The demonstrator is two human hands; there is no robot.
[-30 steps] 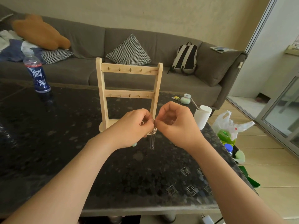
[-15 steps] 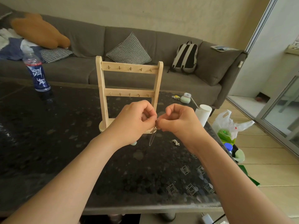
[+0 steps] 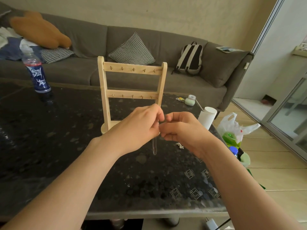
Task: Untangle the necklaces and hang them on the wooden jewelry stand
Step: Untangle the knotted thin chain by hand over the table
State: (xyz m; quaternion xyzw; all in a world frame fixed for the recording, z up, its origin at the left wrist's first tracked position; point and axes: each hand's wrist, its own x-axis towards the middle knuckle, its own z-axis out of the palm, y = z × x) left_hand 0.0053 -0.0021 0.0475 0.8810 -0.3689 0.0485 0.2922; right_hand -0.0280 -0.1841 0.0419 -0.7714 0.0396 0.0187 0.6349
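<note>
A wooden jewelry stand [image 3: 132, 70] with two hooked crossbars stands upright on the dark table [image 3: 49, 138]; its hooks are bare. In front of its base my left hand [image 3: 141, 127] and my right hand [image 3: 181, 130] meet, fingers curled, both pinching a thin silver necklace [image 3: 154, 147]. A loop of its chain hangs down below my left hand, above the tabletop. A second small silver chain piece [image 3: 179, 145] lies on the table just under my right hand.
A blue-labelled bottle [image 3: 36, 73] stands at the table's back left. A white cup [image 3: 207, 117], a pale green jar [image 3: 190, 100] and a small yellow item sit at the right edge. A sofa with cushions and a backpack [image 3: 190, 58] runs behind; bags lie on the floor at right.
My hands have shifted slightly and the hanging chain loop now dangles longer below my left hand. The small chain piece on the table came into view beside my right hand.
</note>
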